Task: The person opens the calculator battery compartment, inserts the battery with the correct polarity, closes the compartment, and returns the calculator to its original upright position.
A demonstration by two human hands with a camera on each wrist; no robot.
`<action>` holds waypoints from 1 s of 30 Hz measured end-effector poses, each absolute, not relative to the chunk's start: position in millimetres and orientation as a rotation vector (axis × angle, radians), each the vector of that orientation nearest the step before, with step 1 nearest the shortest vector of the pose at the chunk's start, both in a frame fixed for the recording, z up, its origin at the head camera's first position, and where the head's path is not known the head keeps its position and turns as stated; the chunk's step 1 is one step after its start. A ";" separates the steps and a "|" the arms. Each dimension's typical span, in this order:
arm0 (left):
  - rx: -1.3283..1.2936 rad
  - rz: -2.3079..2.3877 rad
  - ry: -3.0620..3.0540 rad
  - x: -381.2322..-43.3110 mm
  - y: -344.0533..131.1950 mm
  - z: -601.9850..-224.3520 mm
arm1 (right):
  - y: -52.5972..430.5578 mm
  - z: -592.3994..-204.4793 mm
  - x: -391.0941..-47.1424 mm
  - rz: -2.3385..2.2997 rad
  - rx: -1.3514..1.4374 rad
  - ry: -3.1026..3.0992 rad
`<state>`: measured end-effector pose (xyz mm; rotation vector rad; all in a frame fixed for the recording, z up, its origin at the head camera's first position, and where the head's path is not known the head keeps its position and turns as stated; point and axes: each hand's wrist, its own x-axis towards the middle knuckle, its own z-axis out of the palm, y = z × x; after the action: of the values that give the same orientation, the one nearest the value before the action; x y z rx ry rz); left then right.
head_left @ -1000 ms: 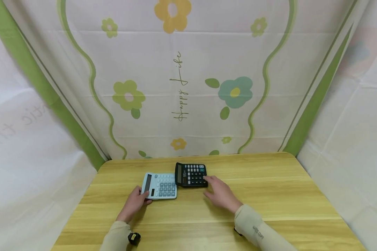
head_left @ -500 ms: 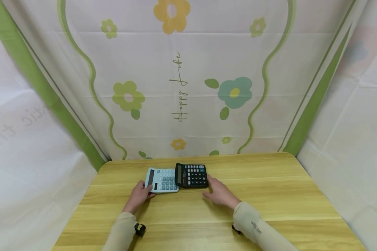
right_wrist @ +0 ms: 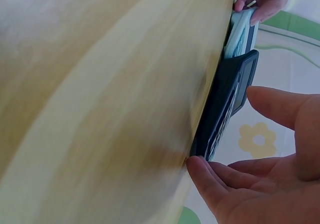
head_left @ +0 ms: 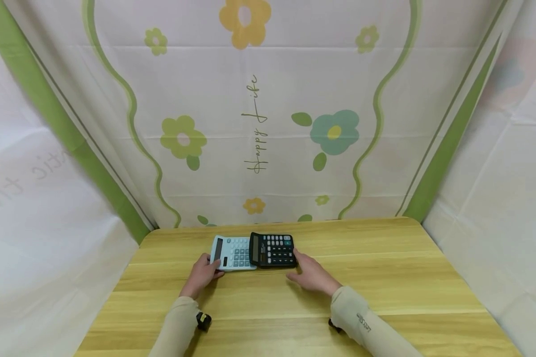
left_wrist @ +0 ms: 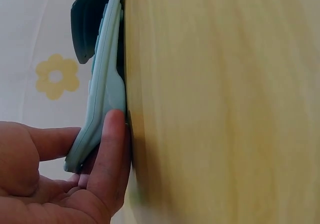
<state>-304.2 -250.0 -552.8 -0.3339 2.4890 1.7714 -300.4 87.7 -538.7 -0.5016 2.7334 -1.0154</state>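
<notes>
A light blue calculator (head_left: 234,254) lies on the wooden table, its right end tucked under the raised display end of a black calculator (head_left: 274,251). My left hand (head_left: 202,273) pinches the blue one's left end, thumb on top and fingers beneath, as the left wrist view shows. Against the right edge of the black calculator, the fingertips of my right hand (head_left: 313,275) rest, and its thumb stands apart from it. In the right wrist view the right fingers (right_wrist: 207,181) touch the near lower edge of the black calculator.
The wooden table (head_left: 384,277) has a back edge just behind both calculators, close to a hanging flowered cloth (head_left: 259,124). White cloth sides (head_left: 496,198) with green bands rise left and right.
My left hand has moved away and to the right, sliding the blue calculator further under the black one. The right fingers have shifted from the black calculator's keys to its right edge.
</notes>
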 end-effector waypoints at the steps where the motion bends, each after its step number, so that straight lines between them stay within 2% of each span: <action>1: -0.325 1.762 2.497 -304.3 -249.3 -552.8 | 87.8 -539.1 -300.5 -1.015 -0.505 2.733; 30: -0.228 1.715 2.499 -306.6 -245.4 -544.9 | 89.9 -534.1 -295.9 -1.010 -0.528 2.726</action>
<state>-306.6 -245.4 -544.9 -0.2276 2.4987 1.7149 -295.9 89.9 -534.1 -0.5282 2.7260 -1.0098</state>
